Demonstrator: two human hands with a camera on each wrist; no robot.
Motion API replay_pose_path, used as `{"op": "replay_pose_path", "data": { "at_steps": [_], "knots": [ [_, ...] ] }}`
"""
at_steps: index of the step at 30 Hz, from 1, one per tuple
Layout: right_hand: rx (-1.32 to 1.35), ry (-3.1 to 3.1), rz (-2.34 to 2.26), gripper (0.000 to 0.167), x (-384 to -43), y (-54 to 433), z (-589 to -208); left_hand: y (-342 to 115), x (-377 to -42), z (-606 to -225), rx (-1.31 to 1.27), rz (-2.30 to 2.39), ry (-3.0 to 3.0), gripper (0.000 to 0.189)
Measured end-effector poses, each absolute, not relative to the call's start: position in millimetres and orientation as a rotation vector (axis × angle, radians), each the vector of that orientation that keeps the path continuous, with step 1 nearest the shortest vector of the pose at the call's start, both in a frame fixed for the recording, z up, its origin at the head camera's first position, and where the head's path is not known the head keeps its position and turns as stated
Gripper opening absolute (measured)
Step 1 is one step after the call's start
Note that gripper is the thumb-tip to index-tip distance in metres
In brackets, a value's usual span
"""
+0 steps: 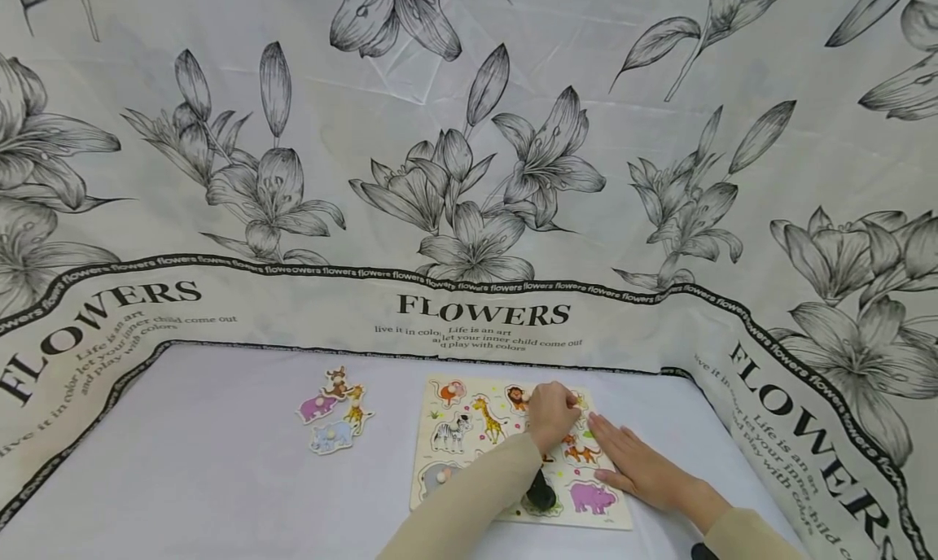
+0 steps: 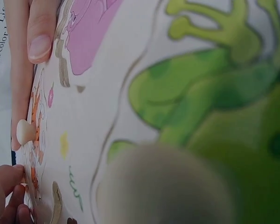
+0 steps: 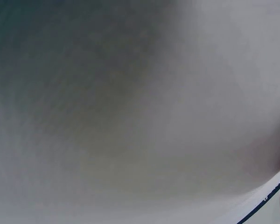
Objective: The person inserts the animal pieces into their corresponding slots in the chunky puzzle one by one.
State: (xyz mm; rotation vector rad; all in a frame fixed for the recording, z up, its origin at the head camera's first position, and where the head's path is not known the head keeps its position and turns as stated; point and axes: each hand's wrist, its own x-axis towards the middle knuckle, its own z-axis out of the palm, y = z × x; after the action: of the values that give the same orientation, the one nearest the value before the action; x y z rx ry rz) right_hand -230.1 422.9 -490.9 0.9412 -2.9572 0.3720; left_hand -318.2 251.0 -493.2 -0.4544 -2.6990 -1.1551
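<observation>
A wooden animal puzzle board [image 1: 469,480] lies on the white table. My left hand [image 1: 553,416] is over its upper right corner, fingers curled down as if pinching a small puzzle piece; the fingers mostly hide that piece. In the left wrist view, these fingertips [image 2: 9,179] are beside the tiger piece [image 2: 36,135] with its pale knob. My right hand [image 1: 641,466] rests along the board's right edge, fingers stretched out, thumb near the purple hippo picture [image 1: 593,497]. A frog piece [image 2: 191,98] fills much of the left wrist view. The right wrist view is mostly a blurred pale surface.
Left of the board lie several loose pieces: a purple hippo [image 1: 317,408], a giraffe [image 1: 357,412], a brown horned animal [image 1: 337,382] and a pale blue animal [image 1: 331,437]. A flower-printed cloth [image 1: 476,316] stands behind and at the sides.
</observation>
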Motion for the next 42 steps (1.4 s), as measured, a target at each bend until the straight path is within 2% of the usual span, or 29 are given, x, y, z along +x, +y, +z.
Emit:
{"op": "replay_pose_path", "data": {
  "at_steps": [10, 18, 24, 33, 42],
  "knots": [
    [0.951, -2.970, 0.383, 0.070, -230.8, 422.6, -491.0, 245.5, -316.8, -490.6, -0.518, -1.215, -2.707, 0.014],
    [0.939, -2.970, 0.393, 0.070, -230.2, 421.5, -489.1, 235.7, -313.3, -481.8, -0.574, -1.269, -2.842, 0.025],
    [0.928, -2.983, 0.411, 0.070, -228.6, 420.2, -487.4, 226.6, -305.1, -472.4, -0.708, -1.196, -2.930, 0.036],
    [0.921, -2.997, 0.403, 0.071, -230.0, 419.9, -489.9, 202.3, -298.4, -460.7, -0.705, -1.497, -2.816, 0.033],
    [0.917, -2.964, 0.382, 0.070, -230.7, 420.7, -490.8, 173.8, -300.2, -457.4, -0.768, -1.605, -2.699, 0.033]
  ]
}}
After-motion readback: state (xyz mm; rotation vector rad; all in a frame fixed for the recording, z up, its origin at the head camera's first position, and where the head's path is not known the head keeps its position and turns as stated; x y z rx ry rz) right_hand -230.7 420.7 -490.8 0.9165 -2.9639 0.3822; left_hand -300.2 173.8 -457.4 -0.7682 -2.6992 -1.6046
